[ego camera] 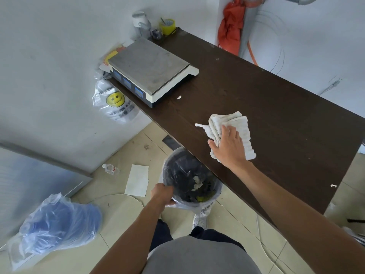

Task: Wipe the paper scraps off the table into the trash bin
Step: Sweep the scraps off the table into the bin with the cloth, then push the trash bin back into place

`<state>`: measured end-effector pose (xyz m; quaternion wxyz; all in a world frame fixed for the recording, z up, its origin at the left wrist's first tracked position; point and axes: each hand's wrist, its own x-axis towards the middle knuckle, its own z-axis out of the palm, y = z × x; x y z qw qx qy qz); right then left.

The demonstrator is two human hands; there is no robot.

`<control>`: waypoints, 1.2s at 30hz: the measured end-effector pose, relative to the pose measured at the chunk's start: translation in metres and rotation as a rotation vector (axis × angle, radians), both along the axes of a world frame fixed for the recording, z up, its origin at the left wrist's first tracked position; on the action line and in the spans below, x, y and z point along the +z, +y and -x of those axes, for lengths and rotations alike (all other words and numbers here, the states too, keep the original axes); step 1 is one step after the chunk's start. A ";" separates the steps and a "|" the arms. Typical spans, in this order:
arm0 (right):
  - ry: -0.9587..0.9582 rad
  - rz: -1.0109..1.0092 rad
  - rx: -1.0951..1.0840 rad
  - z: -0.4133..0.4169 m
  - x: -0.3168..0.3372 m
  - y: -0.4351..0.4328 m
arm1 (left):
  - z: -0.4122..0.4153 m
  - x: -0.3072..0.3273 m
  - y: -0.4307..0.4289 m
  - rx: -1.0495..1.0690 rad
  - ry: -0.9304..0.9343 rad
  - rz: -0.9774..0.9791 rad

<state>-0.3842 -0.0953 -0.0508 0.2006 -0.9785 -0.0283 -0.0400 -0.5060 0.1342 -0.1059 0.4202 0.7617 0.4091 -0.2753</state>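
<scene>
- The right hand (229,145) lies flat, fingers spread, pressing a white cloth (233,125) onto the dark table (276,107) near its front edge.
- The cloth is crumpled, and part of it sticks out past the fingers toward the scale (150,70).
- The left hand (163,194) grips the near rim of the bin (189,178), fingers curled over the plastic liner.
- The bin sits just below the table edge, partly tucked under it, almost under the cloth.
- White scraps (197,183) lie inside the bin among dark rubbish.
- One scrap (179,97) rests on the table just beside the scale, well apart from the cloth.
- Another scrap (333,186) lies near the table's right front edge.
- The scale stands at the table's far left end.
- On the floor: a white sheet (137,180) beside the bin, a small bottle (110,169), and a blue bag (59,222) further left.
</scene>
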 end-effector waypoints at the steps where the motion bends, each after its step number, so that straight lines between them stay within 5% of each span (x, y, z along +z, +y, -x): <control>1: -0.007 -0.009 0.028 0.002 -0.002 0.005 | 0.001 0.000 0.002 0.013 0.002 0.002; 18: 0.160 -0.006 0.593 0.059 -0.043 0.102 | 0.042 -0.015 0.061 0.355 -0.021 0.104; 36: 0.300 0.157 0.767 0.059 -0.069 0.186 | 0.077 -0.019 0.155 0.749 -0.038 0.083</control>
